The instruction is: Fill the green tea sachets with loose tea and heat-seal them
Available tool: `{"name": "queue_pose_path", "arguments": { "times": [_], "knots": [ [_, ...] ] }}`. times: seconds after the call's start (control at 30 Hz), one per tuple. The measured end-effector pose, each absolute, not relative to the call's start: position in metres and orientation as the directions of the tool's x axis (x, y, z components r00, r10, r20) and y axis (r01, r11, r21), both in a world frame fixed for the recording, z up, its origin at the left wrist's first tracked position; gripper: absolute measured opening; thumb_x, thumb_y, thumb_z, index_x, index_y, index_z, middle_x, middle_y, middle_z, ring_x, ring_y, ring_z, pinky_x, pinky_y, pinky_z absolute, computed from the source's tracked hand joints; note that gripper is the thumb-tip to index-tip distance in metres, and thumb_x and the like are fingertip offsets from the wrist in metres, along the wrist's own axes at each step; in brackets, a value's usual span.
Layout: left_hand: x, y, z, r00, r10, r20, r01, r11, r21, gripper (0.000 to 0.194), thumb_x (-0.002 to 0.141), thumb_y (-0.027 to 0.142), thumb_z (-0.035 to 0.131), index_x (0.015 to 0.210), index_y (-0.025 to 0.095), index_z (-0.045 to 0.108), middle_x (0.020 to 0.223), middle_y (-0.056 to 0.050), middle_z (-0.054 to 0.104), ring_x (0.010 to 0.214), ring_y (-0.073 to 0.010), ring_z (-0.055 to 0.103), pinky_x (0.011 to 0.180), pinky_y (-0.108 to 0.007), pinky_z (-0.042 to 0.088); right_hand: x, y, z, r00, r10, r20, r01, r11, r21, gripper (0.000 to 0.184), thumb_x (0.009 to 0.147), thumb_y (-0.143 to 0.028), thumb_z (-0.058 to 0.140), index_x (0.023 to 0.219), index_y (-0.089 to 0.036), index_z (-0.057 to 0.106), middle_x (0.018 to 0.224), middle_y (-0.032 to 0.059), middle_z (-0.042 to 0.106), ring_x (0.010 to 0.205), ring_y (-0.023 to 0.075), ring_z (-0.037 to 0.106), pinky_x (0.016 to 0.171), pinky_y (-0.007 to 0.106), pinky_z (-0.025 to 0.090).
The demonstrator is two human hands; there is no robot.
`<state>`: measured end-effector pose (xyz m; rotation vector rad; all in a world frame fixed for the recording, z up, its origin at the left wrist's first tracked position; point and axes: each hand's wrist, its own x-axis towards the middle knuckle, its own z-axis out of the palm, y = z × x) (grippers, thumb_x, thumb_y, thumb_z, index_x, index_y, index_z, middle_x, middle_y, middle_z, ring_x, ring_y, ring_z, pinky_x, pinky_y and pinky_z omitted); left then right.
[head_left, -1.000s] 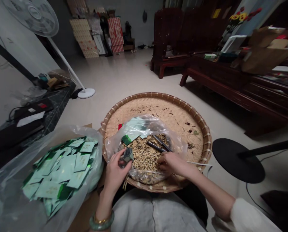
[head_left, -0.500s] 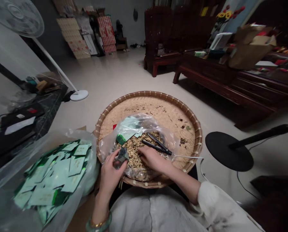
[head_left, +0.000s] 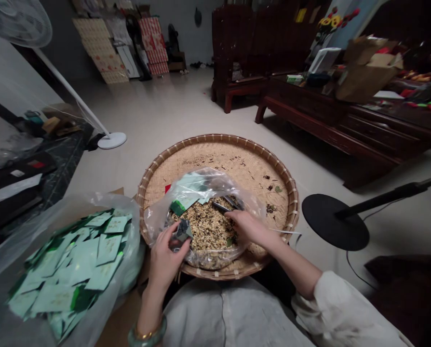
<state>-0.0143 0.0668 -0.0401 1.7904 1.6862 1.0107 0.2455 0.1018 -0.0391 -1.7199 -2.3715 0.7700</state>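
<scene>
My left hand (head_left: pixel 168 253) grips a small pale green packet (head_left: pixel 184 232) upright, its dark mouth facing up, at the near left of a clear plastic bag (head_left: pixel 251 205). Inside the opened bag lies a loose mix of pale grains and dark bits (head_left: pixel 204 226), with several flat green packets (head_left: pixel 188 188) at its back left. My right hand (head_left: pixel 248 229) is over the right side of the mix with fingers curled down; what they hold is hidden. Just beyond it lies a black hair straightener (head_left: pixel 222 207), partly covered by that hand. All this sits on a round woven bamboo tray (head_left: pixel 215 140).
At left a large plastic bag (head_left: pixel 128 207) is filled with green packets (head_left: pixel 78 260). A white fan (head_left: pixel 112 140) stands beyond it. To the right are a black round stand base (head_left: pixel 334 221) and a dark wooden table (head_left: pixel 309 111). A white cord (head_left: pixel 288 233) crosses the tray's right rim.
My right hand went left across the mix toward the packet, then back to the right, covering part of the hair straightener. My left hand keeps the packet in place. The view has turned slightly right.
</scene>
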Motion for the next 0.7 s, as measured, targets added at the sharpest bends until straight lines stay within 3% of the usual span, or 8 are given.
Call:
{"name": "queue_pose_path", "arguments": {
  "times": [0.17,0.33,0.47,0.57,0.7],
  "knots": [
    [-0.016,0.067,-0.043,-0.033,0.983,0.182,0.625,-0.122,0.771,0.046,0.073,0.036,0.065,0.115,0.018,0.061,0.107,-0.009,0.066,0.066,-0.0157,0.066,0.067,-0.031,0.056,0.236,0.075,-0.041,-0.310,0.905,-0.291,0.942,0.249,-0.227,0.051,0.074,0.004,0.047,0.122,-0.014,0.051,0.110,0.0143,0.056,0.099,0.0243,0.057,0.082,0.031,0.047],
    [-0.016,0.067,-0.043,-0.027,0.980,0.195,0.626,-0.136,0.768,0.045,0.073,0.035,0.065,0.115,0.018,0.061,0.108,-0.010,0.066,0.074,-0.0178,0.067,0.067,-0.030,0.057,0.231,0.069,-0.047,-0.223,0.936,-0.271,0.969,0.181,-0.169,0.068,0.071,0.005,0.048,0.136,-0.010,0.033,0.123,0.0208,0.047,0.105,0.0275,0.054,0.081,0.033,0.047],
    [-0.014,0.067,-0.041,-0.017,0.977,0.212,0.622,-0.155,0.768,0.043,0.074,0.033,0.064,0.115,0.018,0.061,0.107,-0.009,0.066,0.080,-0.0188,0.067,0.069,-0.031,0.057,0.230,0.081,-0.055,-0.229,0.926,-0.299,0.954,0.153,-0.259,0.048,0.071,0.003,0.049,0.117,-0.011,0.050,0.107,0.0138,0.055,0.093,0.0220,0.059,0.077,0.029,0.046],
    [-0.013,0.066,-0.040,-0.012,0.975,0.222,0.620,-0.167,0.766,0.042,0.074,0.032,0.064,0.113,0.018,0.062,0.105,-0.009,0.066,0.083,-0.0198,0.067,0.067,-0.030,0.057,0.223,0.091,-0.059,-0.283,0.928,-0.243,0.903,0.173,-0.393,0.031,0.073,0.000,0.050,0.100,-0.013,0.056,0.100,0.0099,0.059,0.091,0.0197,0.059,0.079,0.027,0.044],
    [-0.013,0.066,-0.038,-0.011,0.977,0.212,0.620,-0.159,0.768,0.041,0.074,0.031,0.064,0.113,0.018,0.061,0.105,-0.009,0.066,0.083,-0.0196,0.066,0.066,-0.030,0.057,0.217,0.101,-0.054,-0.387,0.922,-0.013,0.744,0.304,-0.595,0.035,0.079,-0.004,0.050,0.111,-0.017,0.055,0.104,0.0076,0.059,0.095,0.0172,0.058,0.085,0.027,0.043]
  ]
}}
